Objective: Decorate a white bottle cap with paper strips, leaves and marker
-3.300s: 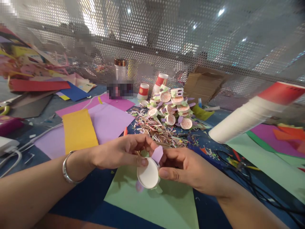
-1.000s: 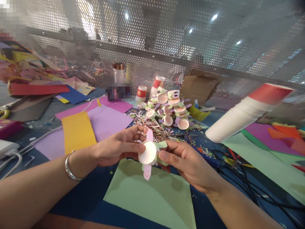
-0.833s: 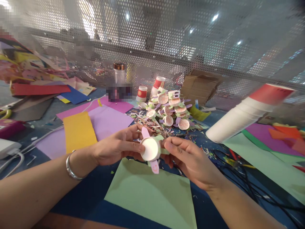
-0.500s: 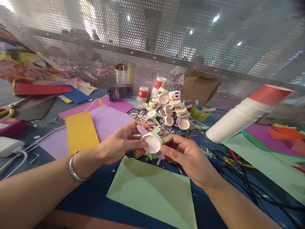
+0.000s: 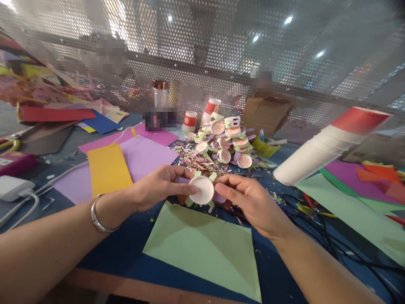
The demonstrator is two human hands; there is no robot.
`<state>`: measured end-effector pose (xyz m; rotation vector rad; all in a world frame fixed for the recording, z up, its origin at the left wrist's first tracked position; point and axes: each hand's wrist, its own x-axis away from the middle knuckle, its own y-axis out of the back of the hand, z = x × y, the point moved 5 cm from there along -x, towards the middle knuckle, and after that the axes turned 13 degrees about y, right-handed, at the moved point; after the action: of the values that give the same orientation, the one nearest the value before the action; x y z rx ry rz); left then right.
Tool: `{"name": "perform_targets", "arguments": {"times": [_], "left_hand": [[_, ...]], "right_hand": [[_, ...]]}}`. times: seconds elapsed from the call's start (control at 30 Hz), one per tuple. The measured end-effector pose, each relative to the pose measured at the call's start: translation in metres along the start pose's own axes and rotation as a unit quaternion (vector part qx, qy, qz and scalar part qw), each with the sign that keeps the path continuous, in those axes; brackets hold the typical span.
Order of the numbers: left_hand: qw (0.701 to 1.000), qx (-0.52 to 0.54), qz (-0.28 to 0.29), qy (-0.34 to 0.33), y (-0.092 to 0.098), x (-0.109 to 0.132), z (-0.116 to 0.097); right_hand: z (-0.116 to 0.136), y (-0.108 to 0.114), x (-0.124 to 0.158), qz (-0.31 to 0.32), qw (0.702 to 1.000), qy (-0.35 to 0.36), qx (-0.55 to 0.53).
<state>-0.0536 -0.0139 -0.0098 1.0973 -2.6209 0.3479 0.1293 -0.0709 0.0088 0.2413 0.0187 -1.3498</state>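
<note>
A cut-down paper cup base [image 5: 201, 191], white inside, is held between my two hands with its hollow side toward me. Light green and purple paper tabs stick out around its rim. My left hand [image 5: 172, 185] pinches its left edge, the thumb lying over the inside. My right hand [image 5: 242, 200] has thumb and forefinger closed at the right edge, by a purple tab. Below lies a light green paper sheet [image 5: 205, 249] on the blue table. Behind my hands is a heap of similar cup bases with paper tabs [image 5: 224, 143], some showing printed bottoms.
A long stack of paper cups [image 5: 329, 147] leans at the right, near black cables [image 5: 319, 236] and coloured paper. Yellow paper [image 5: 109, 169] and purple sheets lie left. Paper shreds [image 5: 194, 159] spread before the heap. A perforated metal screen [image 5: 190, 50] stands behind, with a cardboard box [image 5: 267, 114].
The cup base has turned slightly in my fingers: the green tabs now sit along its top and a purple one is at my right fingers. Both hands stay about where they were.
</note>
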Motion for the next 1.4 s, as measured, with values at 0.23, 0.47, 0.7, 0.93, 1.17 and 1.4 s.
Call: {"name": "perform_targets", "arguments": {"times": [0.23,0.47,0.7,0.93,1.17,1.4], "left_hand": [[0.999,0.023,-0.035,0.003,0.006,-0.002,0.003],[0.996,0.074,-0.053,0.004,0.005,-0.001,0.002],[0.996,0.083,-0.036,0.007,-0.002,-0.001,0.003],[0.989,0.12,-0.091,0.0,0.004,0.0,0.002],[0.984,0.146,-0.097,-0.006,0.002,0.002,0.002],[0.979,0.191,-0.064,-0.011,-0.009,0.002,0.003]], "right_hand": [[0.001,0.013,-0.001,-0.047,0.995,0.039,0.079],[0.002,0.014,-0.001,-0.062,0.991,0.054,0.107],[0.002,0.013,-0.002,-0.064,0.991,0.062,0.1],[0.003,0.016,-0.001,-0.107,0.985,0.081,0.111],[0.0,0.017,0.0,-0.119,0.982,0.088,0.113],[0.0,0.005,0.001,-0.088,0.989,0.075,0.097]]}}
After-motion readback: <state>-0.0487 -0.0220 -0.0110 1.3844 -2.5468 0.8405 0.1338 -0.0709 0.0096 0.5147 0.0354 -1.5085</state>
